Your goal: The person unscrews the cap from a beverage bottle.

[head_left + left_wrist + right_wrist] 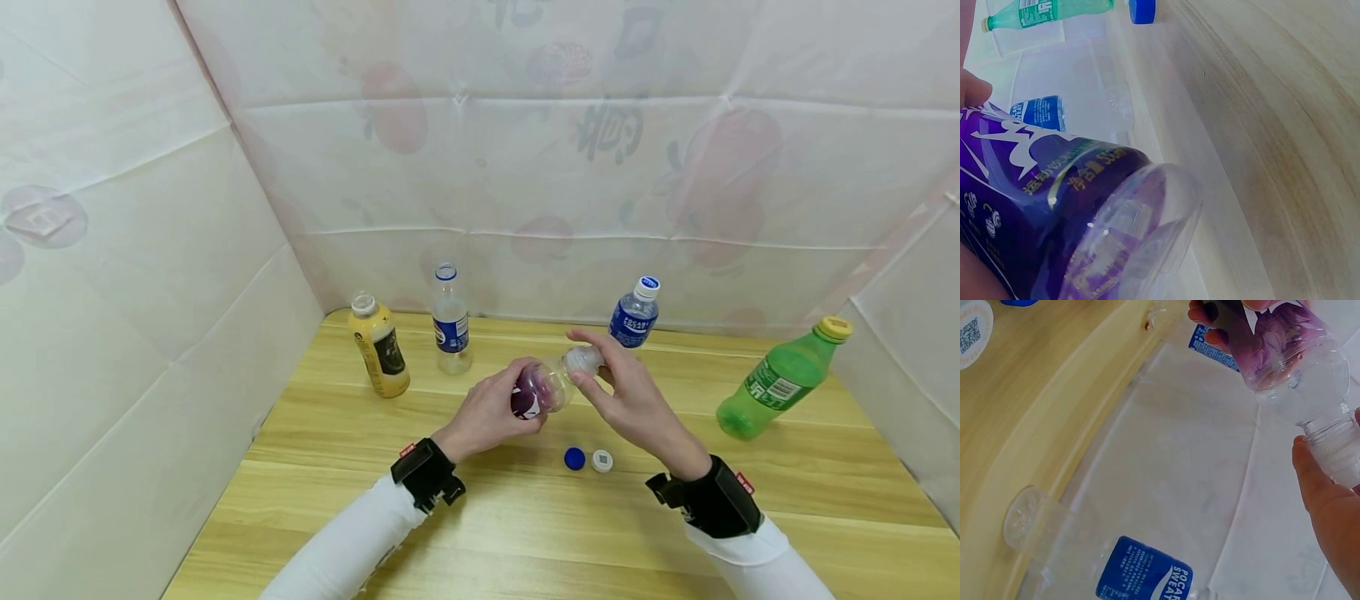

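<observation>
My left hand (491, 408) grips a clear plastic bottle (536, 389) round its purple label, holding it tilted above the table with its neck to the right. At that neck, the thumb and fingers of my right hand (637, 408) pinch a whitish translucent cap (1337, 450). In the left wrist view the purple label (1041, 187) and the bottle's clear base show close up. On the table below the hands lie a blue cap (574, 458) and a white cap (602, 461) with a square code on it.
Along the back left stand a yellow bottle (380, 350) and an uncapped clear bottle (452, 332) with a blue label. A blue-labelled bottle (633, 318) with a white cap stands behind my right hand. The green bottle (776, 385) is at right. White sheeting (480, 167) surrounds the table.
</observation>
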{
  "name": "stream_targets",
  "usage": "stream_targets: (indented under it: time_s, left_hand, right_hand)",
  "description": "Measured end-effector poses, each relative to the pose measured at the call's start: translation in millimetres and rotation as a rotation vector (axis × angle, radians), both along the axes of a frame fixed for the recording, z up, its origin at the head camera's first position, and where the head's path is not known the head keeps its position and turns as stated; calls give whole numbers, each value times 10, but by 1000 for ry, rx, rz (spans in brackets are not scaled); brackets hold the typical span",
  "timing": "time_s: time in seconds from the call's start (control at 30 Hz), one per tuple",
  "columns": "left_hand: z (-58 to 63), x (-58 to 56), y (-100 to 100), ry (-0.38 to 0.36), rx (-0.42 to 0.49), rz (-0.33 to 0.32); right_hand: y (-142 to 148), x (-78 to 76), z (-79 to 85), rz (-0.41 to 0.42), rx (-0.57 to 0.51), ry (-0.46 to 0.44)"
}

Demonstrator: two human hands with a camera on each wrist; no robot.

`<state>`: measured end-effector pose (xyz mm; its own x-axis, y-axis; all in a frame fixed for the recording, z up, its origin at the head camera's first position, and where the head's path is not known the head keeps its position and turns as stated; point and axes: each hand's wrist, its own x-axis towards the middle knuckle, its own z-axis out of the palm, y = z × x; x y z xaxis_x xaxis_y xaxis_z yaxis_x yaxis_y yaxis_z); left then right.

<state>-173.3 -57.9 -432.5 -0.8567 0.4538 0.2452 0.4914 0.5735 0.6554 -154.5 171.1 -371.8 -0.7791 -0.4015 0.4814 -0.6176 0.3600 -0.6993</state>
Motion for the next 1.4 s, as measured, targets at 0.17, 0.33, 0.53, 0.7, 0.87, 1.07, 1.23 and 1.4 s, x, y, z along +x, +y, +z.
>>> stream_targets:
  time_s: [0.17,0.33,0.53,0.7,0.87,1.07,1.23,1.4]
  left_hand:
    - [5,-5,-5,5,19,-5]
    - [21,-9,-10,30,14,7]
    - [19,-8,-16,52,-7,15]
    - [9,-6,-21,79,-19,15]
    - [1,-10,-26,80,-25,14]
    - [-4,-9,-21,70,-38,18]
    - [-4,-8,-25,78,-37,22]
    - [-1,-8,-32,87,-31,22]
  right_hand:
    - [15,5,-11,-34,-3,-41]
    - [28,-11,-55,-128,43,-75]
    - [11,-38,-71,-235,83,-117]
    - [-5,-47,-54,-339,136,-143]
    - [-9,-33,-42,-375,174,-100]
    - [-18,-22,-34,-351,149,-59]
    - [-15,-16,-32,-320,132,-46]
    - [-7,-3,-18,-284,114,-32]
